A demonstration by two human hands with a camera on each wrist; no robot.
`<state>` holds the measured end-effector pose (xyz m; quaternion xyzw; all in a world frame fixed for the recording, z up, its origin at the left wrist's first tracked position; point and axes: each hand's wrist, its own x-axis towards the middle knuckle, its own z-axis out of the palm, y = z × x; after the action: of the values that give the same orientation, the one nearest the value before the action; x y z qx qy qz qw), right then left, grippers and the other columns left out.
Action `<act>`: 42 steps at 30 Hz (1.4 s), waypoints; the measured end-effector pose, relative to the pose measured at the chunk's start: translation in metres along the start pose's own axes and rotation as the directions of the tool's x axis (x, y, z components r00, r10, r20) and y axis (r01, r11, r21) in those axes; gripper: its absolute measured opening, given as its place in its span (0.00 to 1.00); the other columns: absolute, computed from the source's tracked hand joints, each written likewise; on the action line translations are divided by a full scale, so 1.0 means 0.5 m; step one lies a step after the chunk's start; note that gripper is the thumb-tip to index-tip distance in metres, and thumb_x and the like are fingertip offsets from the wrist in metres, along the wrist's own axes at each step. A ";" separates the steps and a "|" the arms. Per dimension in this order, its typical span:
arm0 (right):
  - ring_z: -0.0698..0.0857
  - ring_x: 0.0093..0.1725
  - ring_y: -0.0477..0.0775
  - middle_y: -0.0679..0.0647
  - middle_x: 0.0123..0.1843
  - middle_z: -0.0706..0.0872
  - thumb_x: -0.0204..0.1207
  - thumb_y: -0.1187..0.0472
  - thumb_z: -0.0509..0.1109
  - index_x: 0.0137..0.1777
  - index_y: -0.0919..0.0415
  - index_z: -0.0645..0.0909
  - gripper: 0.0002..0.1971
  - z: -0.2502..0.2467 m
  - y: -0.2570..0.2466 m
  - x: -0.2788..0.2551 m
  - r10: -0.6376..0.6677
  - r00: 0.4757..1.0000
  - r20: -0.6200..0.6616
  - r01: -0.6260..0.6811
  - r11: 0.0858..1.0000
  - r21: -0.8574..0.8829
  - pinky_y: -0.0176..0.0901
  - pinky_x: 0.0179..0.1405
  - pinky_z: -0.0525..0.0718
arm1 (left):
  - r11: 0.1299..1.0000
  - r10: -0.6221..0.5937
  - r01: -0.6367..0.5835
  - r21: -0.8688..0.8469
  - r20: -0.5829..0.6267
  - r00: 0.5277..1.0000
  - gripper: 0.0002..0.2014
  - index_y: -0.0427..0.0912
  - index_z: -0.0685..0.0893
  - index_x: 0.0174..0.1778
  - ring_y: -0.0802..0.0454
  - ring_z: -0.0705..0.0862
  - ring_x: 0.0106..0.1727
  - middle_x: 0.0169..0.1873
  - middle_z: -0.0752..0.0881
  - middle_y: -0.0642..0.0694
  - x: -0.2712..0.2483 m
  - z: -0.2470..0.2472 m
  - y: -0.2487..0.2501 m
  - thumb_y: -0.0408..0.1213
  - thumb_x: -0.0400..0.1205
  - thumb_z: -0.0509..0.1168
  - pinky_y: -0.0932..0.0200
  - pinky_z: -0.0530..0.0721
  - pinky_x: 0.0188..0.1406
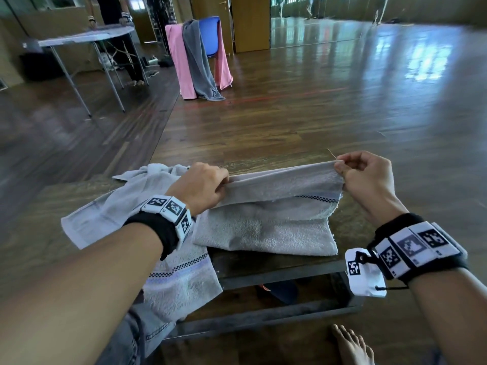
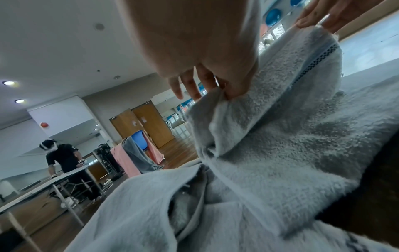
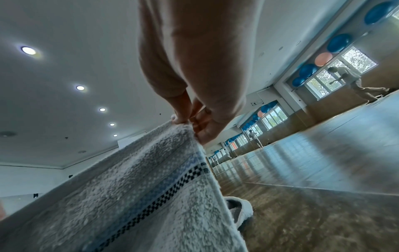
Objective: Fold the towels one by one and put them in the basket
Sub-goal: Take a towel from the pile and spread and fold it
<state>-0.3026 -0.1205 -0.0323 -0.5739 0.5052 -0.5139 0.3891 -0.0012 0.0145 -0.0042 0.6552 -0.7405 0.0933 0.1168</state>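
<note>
A grey towel [image 1: 266, 225] with a blue and checkered stripe lies half folded on the dark wooden table [image 1: 276, 264]. My left hand [image 1: 203, 185] pinches its far left corner, and my right hand [image 1: 355, 172] pinches the far right corner, both lifting that edge above the table. In the left wrist view the left hand [image 2: 224, 92] pinches the towel [image 2: 280, 136] at a bunched corner. In the right wrist view the right hand [image 3: 190, 122] pinches the striped towel [image 3: 140, 196] at its top corner. A second grey towel [image 1: 110, 214] lies crumpled to the left, hanging over the front edge. No basket is in view.
A blue chair [image 1: 209, 35] draped with a pink towel [image 1: 179, 64] and a grey towel [image 1: 197, 61] stands ahead on the wooden floor. Another person stands at a folding table [image 1: 87, 38] at the far left. My bare foot [image 1: 350, 343] is beside the table.
</note>
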 end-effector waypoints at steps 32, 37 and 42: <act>0.92 0.54 0.63 0.53 0.45 0.91 0.78 0.65 0.78 0.43 0.50 0.88 0.08 -0.017 0.015 0.010 0.036 0.999 0.009 -0.035 0.996 -0.087 0.63 0.55 0.91 | 0.948 -0.070 0.056 -0.314 -0.032 0.997 0.04 0.36 0.91 0.48 0.55 0.84 0.31 0.30 0.84 0.54 -0.048 -0.059 -0.059 0.33 0.82 0.71 0.59 0.81 0.38; 0.87 0.39 0.46 0.51 0.44 0.92 0.77 0.63 0.79 0.43 0.50 0.89 0.06 -0.022 0.019 0.021 0.001 0.998 0.060 0.008 0.987 -0.159 0.40 0.44 0.86 | 0.953 -0.092 0.086 -0.290 -0.007 0.996 0.06 0.36 0.90 0.50 0.60 0.81 0.33 0.34 0.87 0.51 -0.044 -0.054 -0.075 0.30 0.85 0.67 0.62 0.80 0.40; 0.83 0.25 0.39 0.50 0.34 0.88 0.78 0.64 0.77 0.45 0.57 0.89 0.02 -0.011 -0.035 0.081 -0.023 0.999 0.040 0.030 0.985 -0.171 0.31 0.29 0.81 | 0.976 -0.136 0.129 -0.174 -0.030 0.990 0.07 0.34 0.86 0.52 0.42 0.85 0.38 0.39 0.88 0.40 0.021 -0.108 -0.095 0.32 0.86 0.64 0.41 0.85 0.45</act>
<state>-0.3065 -0.1565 -0.0067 -0.6216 0.5326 -0.4624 0.3409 0.0474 0.0143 0.0498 0.6886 -0.6979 0.0349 0.1940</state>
